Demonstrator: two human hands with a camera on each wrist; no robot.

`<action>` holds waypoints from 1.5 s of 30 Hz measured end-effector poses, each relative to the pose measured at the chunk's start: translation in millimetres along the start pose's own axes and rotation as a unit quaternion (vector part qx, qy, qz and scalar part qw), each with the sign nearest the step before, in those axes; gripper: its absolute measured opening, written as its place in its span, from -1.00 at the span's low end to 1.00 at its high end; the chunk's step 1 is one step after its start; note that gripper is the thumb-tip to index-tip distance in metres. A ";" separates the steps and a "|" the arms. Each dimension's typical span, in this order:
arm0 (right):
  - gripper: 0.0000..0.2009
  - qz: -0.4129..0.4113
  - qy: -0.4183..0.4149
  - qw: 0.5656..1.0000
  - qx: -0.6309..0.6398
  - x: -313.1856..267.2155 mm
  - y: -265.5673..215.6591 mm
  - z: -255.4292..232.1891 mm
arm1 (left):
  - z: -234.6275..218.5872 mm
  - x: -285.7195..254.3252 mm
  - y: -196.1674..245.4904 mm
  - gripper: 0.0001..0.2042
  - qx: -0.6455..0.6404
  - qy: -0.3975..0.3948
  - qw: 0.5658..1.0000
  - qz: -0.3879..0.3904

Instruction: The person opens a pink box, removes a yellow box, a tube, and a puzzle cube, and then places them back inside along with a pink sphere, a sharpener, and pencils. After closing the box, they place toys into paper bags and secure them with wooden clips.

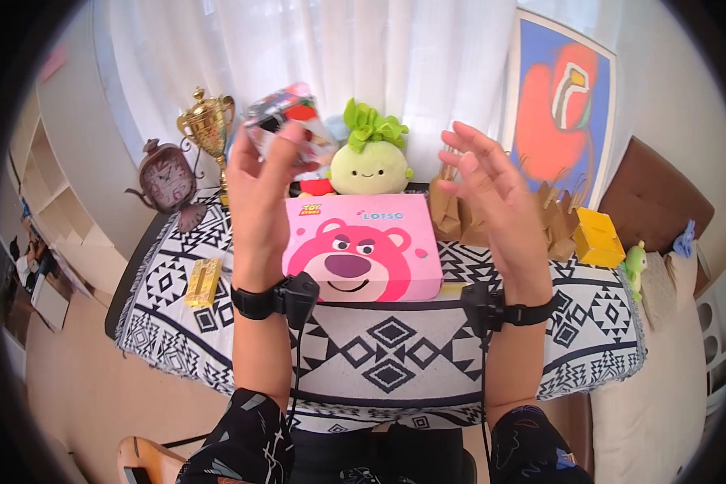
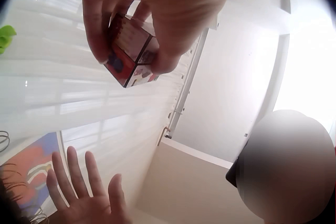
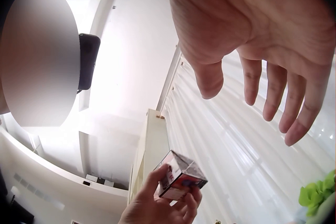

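A small printed box (image 1: 286, 117) is held up by the left hand (image 1: 262, 194), in front of the curtain, its thumb on one side and fingers on the other. In the left wrist view the box (image 2: 131, 50) shows red and dark-edged faces between fingers and thumb. The right hand (image 1: 496, 202) is raised on the other side with nothing in it, its fingers extended and spread, as the right wrist view shows of the hand (image 3: 262, 40). Between and below the hands lies a pink bear-face box (image 1: 363, 250) on the patterned cloth.
A green-leafed plush (image 1: 369, 165) stands behind the pink box. At left are a gold trophy (image 1: 207, 133), a clock (image 1: 167, 177) and a gold box (image 1: 204, 282). Paper bags (image 1: 552, 222), a yellow box (image 1: 598, 238) and a bird picture (image 1: 558, 105) are at right.
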State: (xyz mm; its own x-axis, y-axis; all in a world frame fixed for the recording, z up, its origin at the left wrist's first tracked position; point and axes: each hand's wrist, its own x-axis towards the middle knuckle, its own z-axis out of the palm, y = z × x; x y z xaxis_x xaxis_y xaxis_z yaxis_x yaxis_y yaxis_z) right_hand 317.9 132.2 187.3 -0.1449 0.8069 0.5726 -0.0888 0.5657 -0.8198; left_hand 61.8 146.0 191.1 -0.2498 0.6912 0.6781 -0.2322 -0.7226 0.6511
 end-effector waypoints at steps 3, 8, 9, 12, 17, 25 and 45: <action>-0.50 -0.010 0.005 1.000 0.016 -1.2 -0.5 -2.0 | -30.5 2.8 16.3 -0.59 0.011 0.070 0.997 0.011; -0.54 -0.025 -0.009 1.000 0.002 -4.0 -7.8 -5.6 | -113.8 3.4 34.6 -0.55 0.207 0.067 0.976 -0.027; -0.55 -0.028 -0.010 1.000 -0.008 -4.8 -8.8 -6.3 | -133.2 2.7 37.7 -0.54 0.247 0.069 0.965 -0.051; -0.57 -0.027 -0.004 1.000 0.008 -6.3 -10.2 -6.9 | -216.0 2.7 27.0 -0.47 0.387 0.109 0.910 -0.102; -0.57 -0.031 0.012 0.999 0.002 -7.9 -12.3 -5.1 | -346.5 -19.9 -0.2 -0.25 0.615 0.143 0.754 -0.182; -0.60 -0.024 -0.008 1.000 -0.012 -6.5 -8.9 -2.3 | -377.9 -38.5 -12.4 -0.24 0.631 0.069 0.705 -0.316; -0.60 -0.020 -0.035 0.999 -0.014 -5.1 -6.2 -2.5 | -226.6 54.7 -100.6 -0.73 0.618 -0.238 0.690 -0.293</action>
State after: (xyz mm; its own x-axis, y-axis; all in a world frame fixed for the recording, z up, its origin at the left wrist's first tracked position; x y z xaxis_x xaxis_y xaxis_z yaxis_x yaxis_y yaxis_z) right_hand 321.7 125.0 189.4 -0.2108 0.7703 0.6018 -0.0688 0.6024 -0.7952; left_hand -141.5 255.3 85.4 -0.0480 0.9987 0.0189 0.8895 0.0341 0.4556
